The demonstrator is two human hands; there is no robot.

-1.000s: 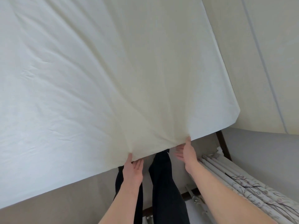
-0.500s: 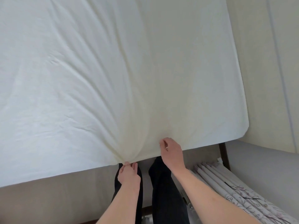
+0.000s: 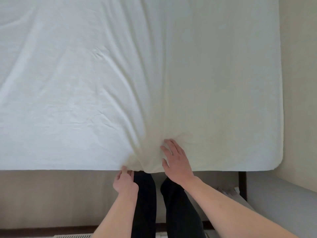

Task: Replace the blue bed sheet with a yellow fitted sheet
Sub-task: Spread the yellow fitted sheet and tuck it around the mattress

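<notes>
The yellow fitted sheet [image 3: 214, 83] is lying spread over the bed, folds fanning up from its near edge. The left hand [image 3: 126, 182] is pinching that hem; the right hand [image 3: 176, 162], fingers spread flat, is pressing just above it.

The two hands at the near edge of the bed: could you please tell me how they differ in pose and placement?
The right hand lies flat on top of the yellow sheet, fingers spread and straight; the left hand sits below the mattress edge, fingers curled, pinching the sheet's hem. The right hand reaches farther onto the bed than the left hand. Both touch the same bunched fold.
</notes>
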